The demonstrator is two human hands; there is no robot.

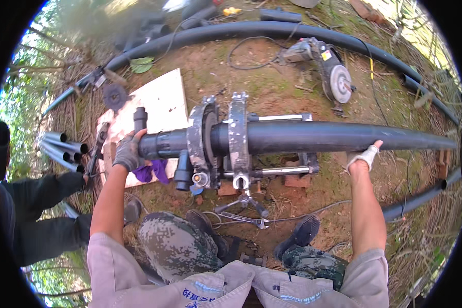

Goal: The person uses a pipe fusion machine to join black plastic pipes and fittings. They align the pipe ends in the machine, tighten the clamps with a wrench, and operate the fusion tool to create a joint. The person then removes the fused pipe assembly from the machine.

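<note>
A long black plastic pipe [303, 136] runs off to the right from a clamping machine with two scuffed ring clamps [238, 136] and shiny guide rods [285, 171]. In the left ring sits a black branched pipe fitting [164, 144], with one stub pointing away and another toward me. My left hand [129, 152], in a grey glove, is closed around the fitting's left end. Farther right, my right hand [364, 156] in a white glove supports the long pipe from its near side, thumb up against it; its fingers are hidden beneath.
An angle grinder [333, 72] rests on the soil beyond the pipe. Behind it curves another long black pipe [226, 32]. A pale board [161, 105] and purple cloth [154, 171] lie at left. An adjustable wrench [244, 218] lies near my feet. Another person's legs [51, 197] are at left.
</note>
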